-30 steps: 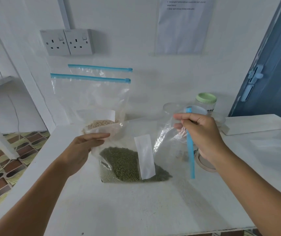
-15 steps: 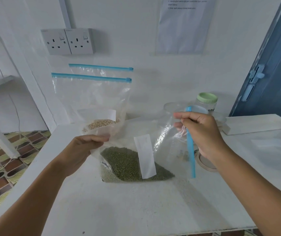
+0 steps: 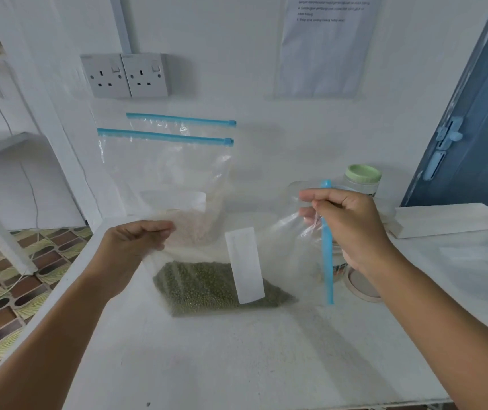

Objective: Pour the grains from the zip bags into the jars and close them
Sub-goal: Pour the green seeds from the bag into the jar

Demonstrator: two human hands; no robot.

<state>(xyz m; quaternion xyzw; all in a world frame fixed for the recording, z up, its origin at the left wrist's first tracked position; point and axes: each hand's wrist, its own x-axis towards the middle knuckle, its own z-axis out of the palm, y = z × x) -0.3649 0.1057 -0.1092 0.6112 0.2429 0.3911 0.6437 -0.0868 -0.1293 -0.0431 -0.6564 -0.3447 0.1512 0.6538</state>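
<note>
Head view. White counter (image 3: 237, 359) against a white wall with twin sockets (image 3: 124, 75). Left hand (image 3: 130, 247) pinches one edge of the clear zip bag of green grains (image 3: 216, 288), fingers curled on the plastic; right hand (image 3: 352, 229) grips its blue zip strip (image 3: 327, 261). The grains rest on the counter. Two more zip bags (image 3: 166, 173) lean on the wall; a green-lidded jar (image 3: 362, 180) stands behind the right hand.

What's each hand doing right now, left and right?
Left hand: closed, pinching the side of the green-grain zip bag.
Right hand: closed, gripping the same bag at its blue zip strip.
</note>
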